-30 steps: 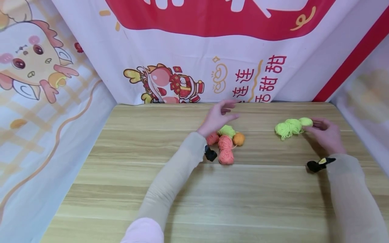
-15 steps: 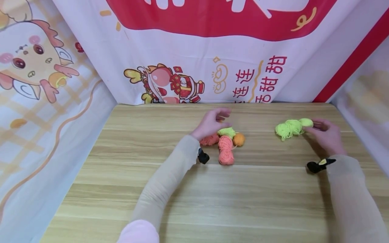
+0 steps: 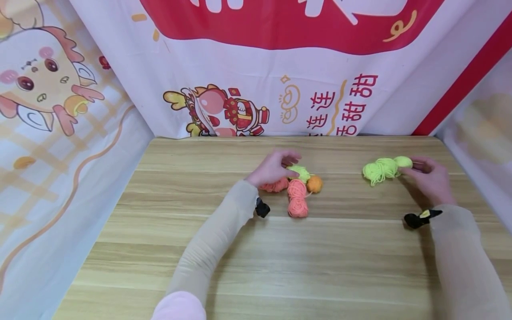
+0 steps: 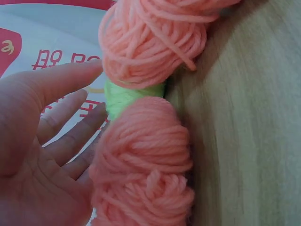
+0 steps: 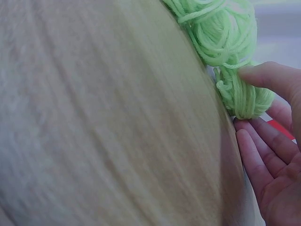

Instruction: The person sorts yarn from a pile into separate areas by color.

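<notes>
My left hand (image 3: 274,168) hovers with loosely bent fingers over a small cluster of yarn at the table's back middle. In the left wrist view its fingers are spread beside a coral yarn bundle (image 4: 146,165); a second coral bundle (image 4: 150,44) and green yarn (image 4: 131,96) lie beyond. The head view also shows an orange ball (image 3: 314,183) at the cluster's right. On the right, my right hand (image 3: 433,178) pinches the near end of a yellow-green yarn bundle (image 5: 247,96), thumb on one side and fingers at its end. A larger looped green mass (image 5: 225,33) adjoins it.
The wood-grain table (image 3: 256,266) stretches toward me. A printed white and red cloth (image 3: 256,66) hangs along its back edge, with patterned cloth (image 3: 60,178) at the left side. Each wrist wears a small black camera (image 3: 262,207).
My left hand has moved left and nearer to me, down toward the green yarn in the cluster, uncovering more of the left coral bundle. The right hand has stayed in place on its yarn.
</notes>
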{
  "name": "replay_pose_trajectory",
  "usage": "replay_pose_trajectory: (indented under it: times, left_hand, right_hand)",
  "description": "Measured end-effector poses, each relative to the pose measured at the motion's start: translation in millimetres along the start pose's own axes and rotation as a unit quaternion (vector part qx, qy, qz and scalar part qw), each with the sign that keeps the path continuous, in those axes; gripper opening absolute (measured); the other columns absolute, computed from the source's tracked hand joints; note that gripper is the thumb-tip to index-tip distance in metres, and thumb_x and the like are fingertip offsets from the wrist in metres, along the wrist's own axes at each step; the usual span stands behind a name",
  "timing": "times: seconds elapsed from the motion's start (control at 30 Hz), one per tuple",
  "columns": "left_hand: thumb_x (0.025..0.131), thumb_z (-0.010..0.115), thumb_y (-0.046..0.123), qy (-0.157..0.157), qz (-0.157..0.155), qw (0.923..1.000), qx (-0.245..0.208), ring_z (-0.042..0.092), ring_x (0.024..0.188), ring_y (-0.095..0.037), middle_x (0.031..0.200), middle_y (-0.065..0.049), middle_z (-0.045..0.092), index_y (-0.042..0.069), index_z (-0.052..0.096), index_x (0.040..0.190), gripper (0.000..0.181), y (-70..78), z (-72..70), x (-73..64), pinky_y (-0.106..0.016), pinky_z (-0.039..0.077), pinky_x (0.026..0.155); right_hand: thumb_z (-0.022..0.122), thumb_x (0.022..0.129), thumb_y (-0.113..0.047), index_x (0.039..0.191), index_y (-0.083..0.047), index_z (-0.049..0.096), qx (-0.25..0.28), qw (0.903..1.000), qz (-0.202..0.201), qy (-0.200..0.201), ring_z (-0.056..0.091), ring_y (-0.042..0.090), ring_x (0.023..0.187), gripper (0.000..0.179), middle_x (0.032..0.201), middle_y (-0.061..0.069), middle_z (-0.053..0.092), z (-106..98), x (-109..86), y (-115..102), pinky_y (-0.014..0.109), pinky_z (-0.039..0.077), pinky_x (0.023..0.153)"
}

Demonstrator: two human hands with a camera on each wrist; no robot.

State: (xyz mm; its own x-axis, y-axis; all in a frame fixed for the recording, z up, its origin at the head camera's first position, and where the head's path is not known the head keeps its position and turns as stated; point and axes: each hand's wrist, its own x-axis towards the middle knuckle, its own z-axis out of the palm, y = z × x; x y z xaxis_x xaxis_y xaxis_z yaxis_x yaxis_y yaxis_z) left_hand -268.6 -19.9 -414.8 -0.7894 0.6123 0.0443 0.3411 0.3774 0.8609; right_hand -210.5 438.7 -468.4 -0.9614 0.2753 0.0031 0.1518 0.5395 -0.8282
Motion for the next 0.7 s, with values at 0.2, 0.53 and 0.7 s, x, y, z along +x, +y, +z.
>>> replay_pose_trajectory:
  times: [0.2,0.53,0.7]
  left_hand:
    - [0.089,0.078,0.002,-0.009,-0.011,0.9996,0.023,0.058,0.120,-0.026,0.134,-0.019,0.061,-0.003,0.058,0.137,0.053,0.5,3.3,-2.5,-0.036,0.046,0.104]
    - [0.090,0.076,0.006,-0.014,-0.032,0.9968,0.072,0.056,0.122,-0.024,0.134,-0.013,0.062,0.000,0.061,0.136,0.048,-4.1,6.0,0.8,-0.033,0.044,0.106]
    - [0.090,0.078,0.010,-0.020,-0.048,0.9948,0.088,0.056,0.120,-0.020,0.131,-0.009,0.063,0.003,0.063,0.134,0.047,-3.7,6.3,1.6,-0.032,0.045,0.104]
  right_hand:
    - [0.078,0.090,-0.043,0.146,-0.002,0.051,0.006,1.0000,0.001,0.002,0.052,-0.002,0.099,0.075,0.112,-0.014,0.057,0.3,-0.3,-1.2,0.006,0.043,0.075]
    - [0.078,0.089,-0.042,0.145,-0.003,0.051,0.015,0.9999,0.003,0.001,0.052,-0.002,0.100,0.074,0.112,-0.015,0.057,0.2,-0.6,-2.2,0.006,0.044,0.076]
    - [0.078,0.089,-0.044,0.146,-0.003,0.051,0.009,0.9999,0.008,0.003,0.052,0.000,0.101,0.075,0.116,-0.011,0.057,0.6,-0.6,-2.8,0.006,0.043,0.076]
